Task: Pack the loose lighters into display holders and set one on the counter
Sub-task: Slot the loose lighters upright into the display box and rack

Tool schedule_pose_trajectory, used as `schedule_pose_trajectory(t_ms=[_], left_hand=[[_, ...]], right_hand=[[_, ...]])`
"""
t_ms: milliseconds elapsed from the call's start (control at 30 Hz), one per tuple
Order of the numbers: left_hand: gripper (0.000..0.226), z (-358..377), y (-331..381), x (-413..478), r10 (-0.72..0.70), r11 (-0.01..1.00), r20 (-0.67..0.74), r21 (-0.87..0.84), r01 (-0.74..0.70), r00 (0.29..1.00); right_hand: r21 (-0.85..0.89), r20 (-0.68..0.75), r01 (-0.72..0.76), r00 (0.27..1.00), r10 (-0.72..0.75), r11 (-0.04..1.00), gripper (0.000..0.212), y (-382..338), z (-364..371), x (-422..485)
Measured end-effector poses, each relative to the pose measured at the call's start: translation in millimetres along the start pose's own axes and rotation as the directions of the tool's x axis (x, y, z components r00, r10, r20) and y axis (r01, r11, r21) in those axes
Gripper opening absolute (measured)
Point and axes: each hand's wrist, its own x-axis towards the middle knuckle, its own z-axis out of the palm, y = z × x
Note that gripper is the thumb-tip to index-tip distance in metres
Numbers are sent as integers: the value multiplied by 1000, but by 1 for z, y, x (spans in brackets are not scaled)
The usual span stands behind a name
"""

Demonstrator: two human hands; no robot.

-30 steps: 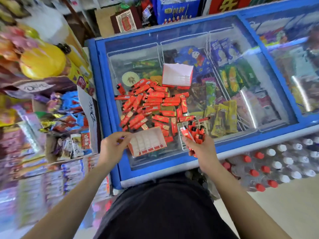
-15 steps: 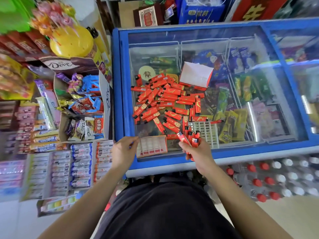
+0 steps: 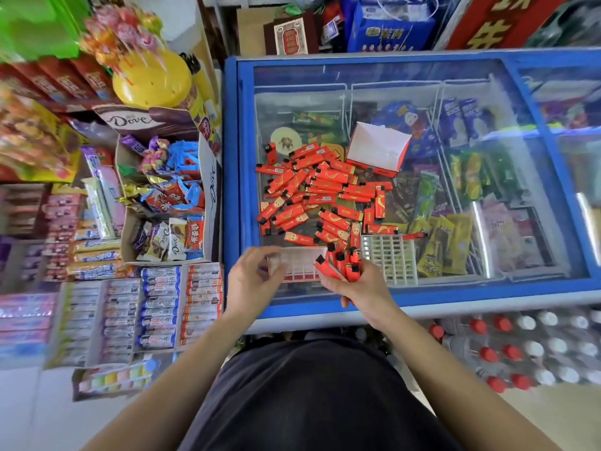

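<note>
L hand point(image 3: 257, 281) grips the display holder point(image 3: 302, 266) at the freezer lid point(image 3: 455, 296)'s near edge, blurred. R hand point(image 3: 361, 288) clutches a lighter bunch point(image 3: 341, 266) just beside it. Risk: overfull fist, so some may drop off the edge or miss slots.

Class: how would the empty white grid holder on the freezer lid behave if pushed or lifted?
The white grid holder looks like thin, hollow plastic: probably light and fairly stiff. Lying flat on the smooth glass lid, it would likely slide rather than tip. Its thin cell walls might crack if squeezed.
</note>
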Motion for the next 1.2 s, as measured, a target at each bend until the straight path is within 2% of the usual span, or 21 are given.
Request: schedule_pose_trajectory(t_ms=[67, 133, 267, 400, 467, 533, 667, 767, 867, 1000, 1200], left_hand=[[26, 3, 8, -6, -33, 987, 208, -149, 65, 978], [26, 7, 7, -6, -59, 953, 321, -265, 149, 945], [14, 9, -2, -9, -126, 906, 306, -351, 235, 944], [13, -9, -13, -11, -182, 891, 212, -377, 252, 960], [12, -19, -21, -7, -163, 937, 112, -292, 189, 980], [16, -26, -22, -2, -126, 975, 20, -179, 128, 992], [18, -23, -20, 8, 30, 999, -33, 13, -29, 999], [20, -17, -22, 20, 276, 939, -62, 230, -256, 959], [21, -11, -30, 33, 409, 856, -20, 355, -376, 913], [13, -3, -45, 45, 441, 816, 17, 409, -409, 897], [18, 8, -39, 49, 363, 899, -70, 290, -329, 929]], right_hand=[[-23, 43, -11, 999, 12, 1000, 34, 2, 7, 0], [-49, 94, -18, 995, 23, 999, 39, 4, 15, 1], [-52, 151, -74, 985, 81, 996, 38, 8, 29, 4], [105, 113, -190, 978, 178, 976, 27, 12, 29, 8], [160, 63, -233, 972, 226, 959, 17, 12, 27, 10], [142, 33, -224, 975, 221, 964, 12, 14, 23, 13], [37, 2, -160, 987, 160, 987, 17, 16, 22, 13], [44, -26, -128, 991, 129, 991, 15, 17, 26, 14], [35, -49, -104, 993, 106, 994, 15, 19, 29, 16], [29, -40, -99, 994, 100, 995, 16, 16, 31, 17], [54, -28, -103, 994, 105, 993, 18, 17, 32, 21]])
